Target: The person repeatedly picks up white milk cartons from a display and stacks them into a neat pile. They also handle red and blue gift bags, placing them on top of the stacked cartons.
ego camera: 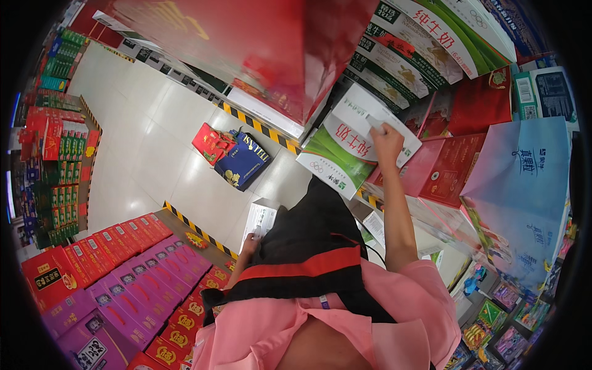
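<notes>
My right hand (387, 143) grips the carrying handle of a white and green boxed milk carton (343, 147), which hangs tilted beside the shelf display. At my left side, my left hand (250, 243) holds the handle of another white carton (260, 217). Its lower part is partly hidden by my black apron (305, 231). Stacked milk cartons (407, 51) of the same green and white design stand just beyond my right hand. Red gift boxes (446, 162) lie close to my right forearm.
A blue gift box (243, 159) and a red bag (212, 142) rest on the tiled floor (138, 152). Purple gift boxes (134, 286) and red boxes (115, 245) line a low display at left. A large red box (259, 51) juts in above. Light blue cartons (518, 162) stand at right.
</notes>
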The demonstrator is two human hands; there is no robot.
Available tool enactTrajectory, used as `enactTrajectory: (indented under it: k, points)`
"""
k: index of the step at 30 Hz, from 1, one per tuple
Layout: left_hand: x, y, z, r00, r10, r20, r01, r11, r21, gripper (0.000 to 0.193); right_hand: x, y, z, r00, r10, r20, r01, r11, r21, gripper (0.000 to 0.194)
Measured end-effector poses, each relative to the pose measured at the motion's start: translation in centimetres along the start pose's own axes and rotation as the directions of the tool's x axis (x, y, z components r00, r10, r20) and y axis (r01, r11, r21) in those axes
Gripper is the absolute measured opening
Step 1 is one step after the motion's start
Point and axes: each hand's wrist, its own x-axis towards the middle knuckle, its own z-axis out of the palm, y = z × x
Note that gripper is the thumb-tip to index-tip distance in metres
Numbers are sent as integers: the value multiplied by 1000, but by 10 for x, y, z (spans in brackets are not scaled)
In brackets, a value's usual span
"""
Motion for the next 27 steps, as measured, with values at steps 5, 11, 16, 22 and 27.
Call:
enactTrajectory:
  k: [5,11,16,22,27]
  points:
    - [22,2,0,997,72,-4,-71,997,29,50,-83,-10,-4,919,-370,135,391,900,-191,28]
    - [46,-2,2,992,121,26,-122,992,15,45,-187,33,39,704,-51,708,283,935,-214,29]
    - [50,-7,3,989,52,140,-21,976,-216,47,-200,72,77,579,51,813,220,951,-216,28]
    - [48,15,21,1000,-16,17,17,997,-78,68,-170,29,48,512,56,857,233,952,-201,24]
    - [48,53,49,994,8,-106,-29,980,-198,71,-37,31,60,913,-263,313,231,963,137,27]
